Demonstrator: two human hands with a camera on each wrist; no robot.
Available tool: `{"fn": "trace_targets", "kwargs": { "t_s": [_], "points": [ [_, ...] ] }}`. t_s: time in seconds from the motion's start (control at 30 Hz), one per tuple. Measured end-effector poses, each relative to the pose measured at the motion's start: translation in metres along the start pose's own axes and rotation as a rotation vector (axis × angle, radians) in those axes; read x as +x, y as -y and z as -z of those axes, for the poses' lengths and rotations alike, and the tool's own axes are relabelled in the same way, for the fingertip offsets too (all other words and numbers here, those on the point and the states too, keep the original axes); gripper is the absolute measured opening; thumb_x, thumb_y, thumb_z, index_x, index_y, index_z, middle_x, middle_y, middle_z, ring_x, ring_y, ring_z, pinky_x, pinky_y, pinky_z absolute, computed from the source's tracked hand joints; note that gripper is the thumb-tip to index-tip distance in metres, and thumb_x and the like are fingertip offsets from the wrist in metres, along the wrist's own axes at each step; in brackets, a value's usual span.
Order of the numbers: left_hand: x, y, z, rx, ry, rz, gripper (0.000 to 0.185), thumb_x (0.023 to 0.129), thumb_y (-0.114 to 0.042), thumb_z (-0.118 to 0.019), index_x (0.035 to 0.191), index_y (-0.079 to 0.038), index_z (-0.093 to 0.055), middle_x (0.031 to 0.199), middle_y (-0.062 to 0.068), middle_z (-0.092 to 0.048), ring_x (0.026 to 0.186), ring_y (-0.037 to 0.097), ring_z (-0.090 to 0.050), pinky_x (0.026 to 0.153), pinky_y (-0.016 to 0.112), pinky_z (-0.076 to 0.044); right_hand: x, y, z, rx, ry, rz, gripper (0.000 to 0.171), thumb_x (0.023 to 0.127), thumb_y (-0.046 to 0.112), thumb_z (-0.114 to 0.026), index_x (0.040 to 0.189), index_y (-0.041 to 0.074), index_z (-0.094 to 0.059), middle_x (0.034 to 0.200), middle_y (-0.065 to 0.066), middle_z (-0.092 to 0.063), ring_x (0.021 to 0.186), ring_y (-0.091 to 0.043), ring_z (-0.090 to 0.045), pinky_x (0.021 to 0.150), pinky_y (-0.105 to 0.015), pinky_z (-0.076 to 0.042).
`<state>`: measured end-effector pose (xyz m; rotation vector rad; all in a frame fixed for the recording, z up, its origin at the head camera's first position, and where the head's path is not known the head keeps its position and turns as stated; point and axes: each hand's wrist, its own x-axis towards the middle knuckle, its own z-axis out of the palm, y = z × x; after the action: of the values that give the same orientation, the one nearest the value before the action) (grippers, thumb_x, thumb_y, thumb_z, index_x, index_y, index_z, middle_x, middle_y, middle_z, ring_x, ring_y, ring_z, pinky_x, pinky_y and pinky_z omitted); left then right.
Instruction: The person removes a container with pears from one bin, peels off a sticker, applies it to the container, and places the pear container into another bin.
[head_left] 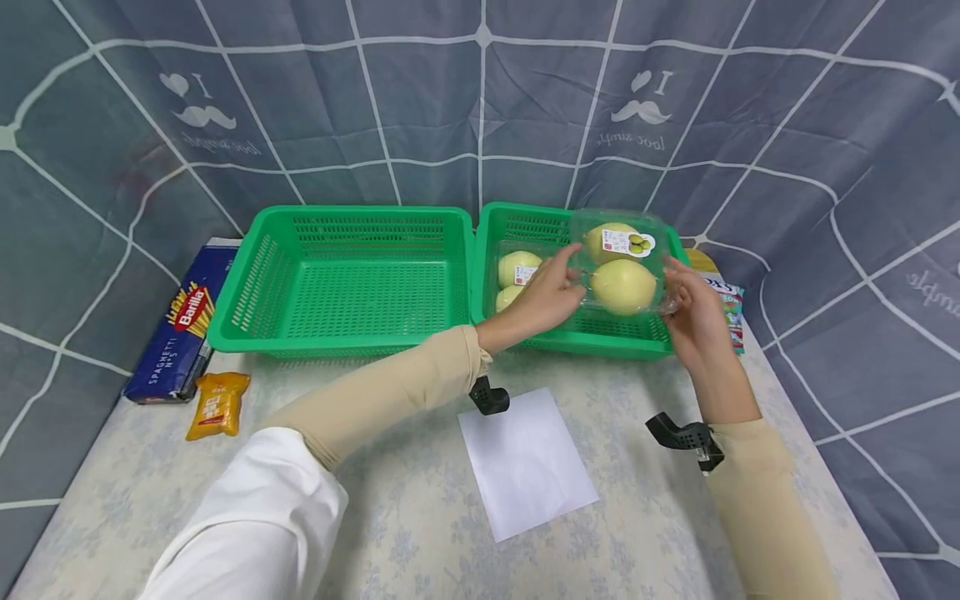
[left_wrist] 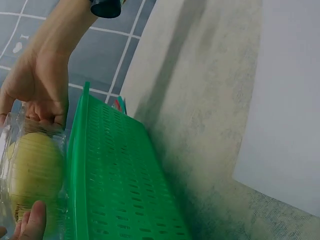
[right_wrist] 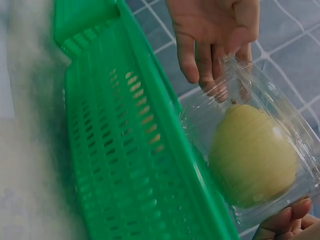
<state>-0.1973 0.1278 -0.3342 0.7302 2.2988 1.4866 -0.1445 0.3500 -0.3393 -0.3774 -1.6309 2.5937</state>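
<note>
I held the clear clamshell pack of pears [head_left: 621,265] between both hands above the right green basket [head_left: 525,225]. My left hand [head_left: 546,293] gripped its left edge, fingers curled against the plastic; my right hand [head_left: 690,310] gripped the right edge. A second pear pack [head_left: 516,279] lay inside that basket. The left green basket [head_left: 341,279] stood just beside it, and a white paper sheet [head_left: 527,460] lay on the table [head_left: 375,517].

Both arms extended forward, left hand [head_left: 546,292] and right hand [head_left: 690,310] facing, fingers curled gripping
</note>
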Motion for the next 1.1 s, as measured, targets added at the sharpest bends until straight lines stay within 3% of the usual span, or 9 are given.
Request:
{"fn": "trace_targets", "kwargs": {
  "t_s": [0.23, 0.47, 0.6, 0.73, 0.8, 0.87, 0.93, 1.0, 1.1],
  "points": [
    [0.008, 0.004, -0.005, 0.018, 0.060, 0.042, 0.065, 0.099, -0.013, -0.042, 0.161, -0.009, -0.022, 0.151, 0.017, -0.048, 0.140, 0.028, -0.048, 0.091, 0.037, -0.049, 0.012, -0.004, 0.011, -0.040, -0.050, -0.048, 0.064, 0.101, 0.014, -0.055, 0.157, 0.007, -0.026, 0.084, 0.009, -0.042, 0.060, -0.004, -0.036, 0.061, -0.017, -0.033],
    [0.013, 0.012, -0.013, 0.057, 0.138, 0.111, 0.067, 0.101, -0.017, -0.045, 0.161, -0.006, -0.018, 0.161, 0.017, -0.037, 0.127, 0.029, -0.052, 0.098, 0.040, -0.044, 0.020, -0.005, 0.014, -0.147, -0.128, -0.117, 0.060, 0.100, 0.014, -0.058, 0.154, 0.009, -0.032, 0.064, 0.012, -0.042, 0.056, -0.005, -0.037, 0.063, -0.022, -0.031],
    [0.015, 0.015, -0.018, 0.058, 0.163, 0.144, 0.069, 0.101, -0.018, -0.047, 0.162, -0.005, -0.015, 0.161, 0.017, -0.036, 0.136, 0.028, -0.048, 0.103, 0.041, -0.045, 0.027, -0.009, 0.017, -0.247, -0.171, -0.116, 0.044, 0.097, 0.016, -0.060, 0.139, 0.011, -0.049, 0.057, 0.013, -0.045, 0.055, -0.004, -0.040, 0.062, -0.021, -0.033],
    [0.016, 0.015, -0.023, 0.080, 0.164, 0.153, 0.071, 0.100, -0.017, -0.047, 0.162, -0.004, -0.013, 0.160, 0.017, -0.038, 0.116, 0.026, -0.055, 0.091, 0.036, -0.045, 0.032, -0.013, 0.021, -0.456, -0.205, -0.067, 0.028, 0.095, 0.022, -0.063, 0.121, 0.012, -0.064, 0.057, 0.012, -0.046, 0.056, -0.005, -0.041, 0.061, -0.023, -0.037],
    [0.017, 0.014, -0.026, 0.122, 0.151, 0.126, 0.072, 0.098, -0.016, -0.049, 0.161, -0.002, -0.017, 0.153, 0.018, -0.046, 0.106, 0.025, -0.055, 0.086, 0.034, -0.045, 0.033, -0.014, 0.022, -0.599, -0.216, -0.044, 0.026, 0.096, 0.026, -0.061, 0.114, 0.009, -0.066, 0.056, 0.011, -0.042, 0.057, -0.007, -0.040, 0.065, -0.027, -0.039],
    [0.018, 0.013, -0.031, 0.160, 0.152, 0.103, 0.069, 0.097, -0.014, -0.050, 0.159, 0.000, -0.022, 0.143, 0.021, -0.054, 0.099, 0.027, -0.056, 0.084, 0.034, -0.047, 0.035, -0.015, 0.024, -0.734, -0.214, -0.039, 0.034, 0.098, 0.030, -0.057, 0.116, 0.004, -0.065, 0.055, 0.012, -0.040, 0.059, -0.008, -0.039, 0.070, -0.032, -0.040],
    [0.019, 0.011, -0.036, 0.202, 0.155, 0.087, 0.069, 0.096, -0.016, -0.052, 0.158, 0.000, -0.025, 0.140, 0.022, -0.055, 0.107, 0.028, -0.058, 0.090, 0.036, -0.050, 0.036, -0.016, 0.026, -0.836, -0.197, -0.044, 0.045, 0.100, 0.034, -0.052, 0.128, 0.000, -0.062, 0.055, 0.012, -0.039, 0.060, -0.008, -0.041, 0.075, -0.036, -0.041],
    [0.018, 0.009, -0.040, 0.232, 0.165, 0.092, 0.068, 0.097, -0.017, -0.053, 0.157, -0.001, -0.026, 0.140, 0.022, -0.055, 0.119, 0.030, -0.057, 0.098, 0.040, -0.051, 0.036, -0.016, 0.028, -0.953, -0.171, -0.055, 0.056, 0.103, 0.038, -0.045, 0.143, -0.001, -0.053, 0.067, 0.009, -0.047, 0.067, -0.009, -0.046, 0.082, -0.039, -0.044],
    [0.018, 0.005, -0.044, 0.267, 0.187, 0.105, 0.072, 0.097, -0.020, -0.052, 0.159, -0.001, -0.021, 0.140, 0.017, -0.055, 0.119, 0.026, -0.056, 0.098, 0.037, -0.050, 0.032, -0.015, 0.027, -1.144, -0.137, -0.072, 0.065, 0.106, 0.042, -0.037, 0.154, -0.001, -0.036, 0.109, -0.016, -0.065, 0.092, -0.025, -0.061, 0.091, -0.048, -0.049]
  ]
}}
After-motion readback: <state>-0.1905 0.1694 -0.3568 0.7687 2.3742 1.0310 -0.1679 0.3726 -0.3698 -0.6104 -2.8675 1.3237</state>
